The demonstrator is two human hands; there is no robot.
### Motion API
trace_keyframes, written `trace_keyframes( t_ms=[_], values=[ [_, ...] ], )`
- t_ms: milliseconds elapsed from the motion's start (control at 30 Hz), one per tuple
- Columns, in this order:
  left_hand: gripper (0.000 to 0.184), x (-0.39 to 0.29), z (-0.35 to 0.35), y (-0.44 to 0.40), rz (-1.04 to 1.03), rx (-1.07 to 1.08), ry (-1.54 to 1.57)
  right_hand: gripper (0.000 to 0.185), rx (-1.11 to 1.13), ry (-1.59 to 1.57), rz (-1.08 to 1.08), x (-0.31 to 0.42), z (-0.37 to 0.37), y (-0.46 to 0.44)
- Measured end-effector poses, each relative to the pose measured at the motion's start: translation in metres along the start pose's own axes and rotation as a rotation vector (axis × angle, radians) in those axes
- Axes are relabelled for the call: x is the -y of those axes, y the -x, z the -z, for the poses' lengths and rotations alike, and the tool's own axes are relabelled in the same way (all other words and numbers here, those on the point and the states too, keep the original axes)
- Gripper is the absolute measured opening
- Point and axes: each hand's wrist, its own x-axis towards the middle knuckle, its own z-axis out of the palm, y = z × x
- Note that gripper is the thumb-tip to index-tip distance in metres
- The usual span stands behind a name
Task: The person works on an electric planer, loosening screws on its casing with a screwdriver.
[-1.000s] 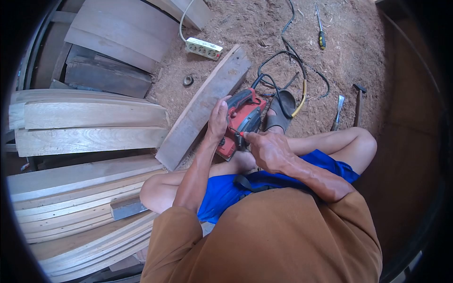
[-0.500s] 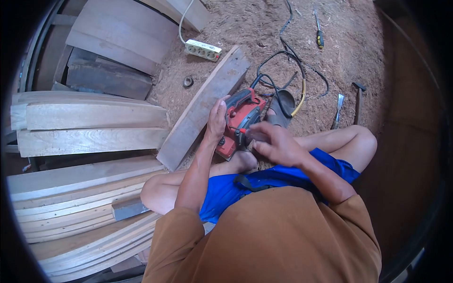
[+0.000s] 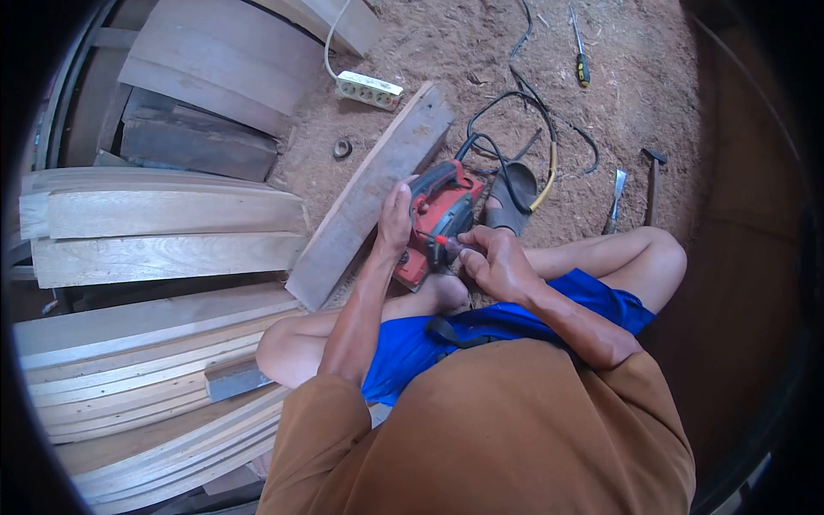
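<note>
A red and black electric planer (image 3: 448, 204) rests tilted beside my foot, its side turned up towards me. My left hand (image 3: 396, 223) is closed around the planer's left edge and steadies it. In my right hand (image 3: 500, 264) is a screwdriver (image 3: 444, 241) with a red and clear handle, gripped between thumb and fingers. Its shaft points left to the side of the planer; exactly where the tip sits is too small to tell. Just left of the planer lies a thick wooden plank (image 3: 365, 202).
A power strip (image 3: 369, 89), a dark ring (image 3: 342, 148) and a black cable (image 3: 538, 101) lie on the shavings. To the right are a chisel (image 3: 615, 202), a hammer (image 3: 652, 187) and a yellow-black screwdriver (image 3: 583, 69). A sandal (image 3: 513, 196) touches the cable. Boards (image 3: 172, 257) are stacked left.
My right hand's raised, looser fingers have come down and closed around the screwdriver handle. My left hand and the planer have stayed put.
</note>
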Motion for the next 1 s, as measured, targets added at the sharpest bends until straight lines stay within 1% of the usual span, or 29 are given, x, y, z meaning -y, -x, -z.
trace_keyframes(
  t_ms=[100, 200, 267, 300, 333, 400, 500, 600, 700, 800, 900, 1000],
  values=[
    [0.056, -0.004, 0.001, 0.0, -0.012, 0.023, -0.025, 0.028, -0.001, 0.023, 0.02, 0.002, 0.002, -0.002],
    [0.057, -0.009, 0.003, -0.001, 0.014, 0.043, -0.053, 0.031, 0.173, -0.321, -0.369, -0.007, 0.008, -0.011],
    [0.056, 0.022, 0.02, -0.019, -0.147, 0.025, -0.283, 0.033, 0.237, -0.236, -0.275, -0.003, 0.023, -0.011],
    [0.056, 0.023, 0.021, -0.02, -0.144, 0.046, -0.307, 0.033, 0.267, -0.195, -0.229, -0.002, 0.031, -0.008],
    [0.056, 0.011, 0.017, -0.019, -0.141, 0.067, -0.332, 0.033, 0.223, -0.082, -0.139, -0.004, 0.035, -0.004],
    [0.056, -0.014, 0.014, -0.008, 0.03, 0.167, -0.201, 0.032, 0.131, 0.139, 0.042, -0.008, 0.041, 0.007],
    [0.05, -0.015, 0.013, -0.009, 0.083, 0.168, -0.119, 0.033, 0.076, 0.093, 0.058, -0.008, 0.047, 0.019],
    [0.051, -0.013, 0.016, -0.012, 0.109, 0.129, 0.012, 0.034, 0.05, 0.097, -0.029, -0.008, 0.052, 0.023],
    [0.052, -0.01, 0.012, -0.013, 0.05, 0.102, 0.015, 0.036, 0.02, 0.06, -0.028, -0.007, 0.051, 0.027],
    [0.053, -0.01, 0.013, -0.014, 0.075, 0.092, 0.039, 0.038, 0.085, 0.207, 0.038, 0.003, 0.051, 0.029],
    [0.054, -0.011, 0.011, -0.012, 0.079, 0.076, 0.052, 0.038, 0.063, 0.169, 0.131, -0.004, 0.036, 0.027],
    [0.055, -0.011, 0.011, -0.013, 0.084, 0.082, 0.054, 0.038, 0.044, 0.097, 0.18, -0.014, 0.023, 0.026]
  ],
)
